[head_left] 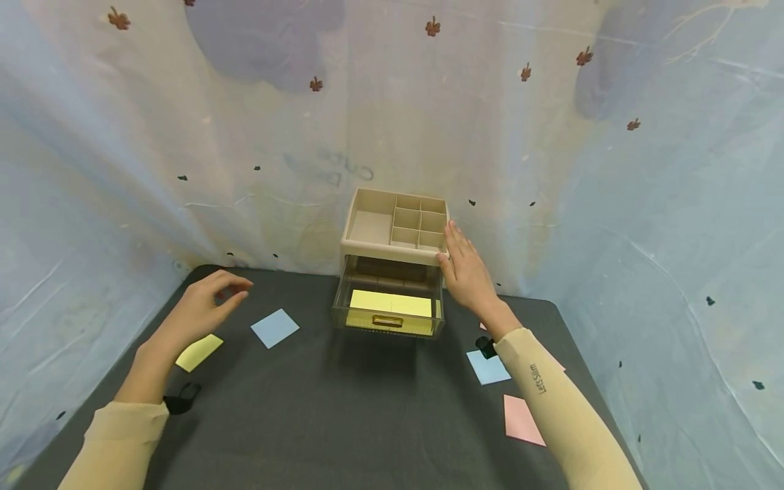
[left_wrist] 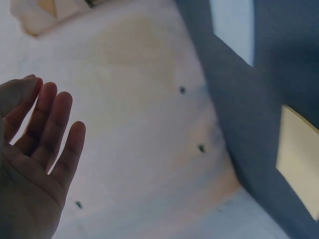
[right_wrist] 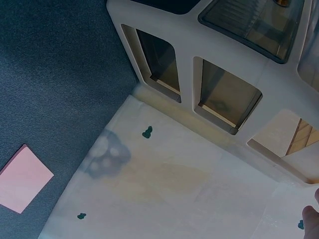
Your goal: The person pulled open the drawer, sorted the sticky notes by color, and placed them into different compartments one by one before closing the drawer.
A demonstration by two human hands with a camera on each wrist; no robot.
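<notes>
A beige desk organizer (head_left: 392,252) with a divided open top stands at the back of the table. Its clear drawer (head_left: 343,299) with a gold handle is pulled out, and two yellow sticky-note pads (head_left: 390,303) lie side by side in it. My right hand (head_left: 468,275) rests with extended fingers against the organizer's right upper edge; only fingertips (right_wrist: 310,221) show in the right wrist view. Off to the left, my left hand (head_left: 205,309) hovers above the table, fingers loosely bent and nothing in them. Below it lies a yellow sticky-note pad (head_left: 199,352).
A blue sticky note (head_left: 275,328) lies between my left hand and the organizer. Near my right forearm are another blue note (head_left: 488,367) and a pink one (head_left: 522,420), with more pink partly hidden by the sleeve. A patterned curtain (head_left: 392,122) hangs behind the dark table (head_left: 343,422).
</notes>
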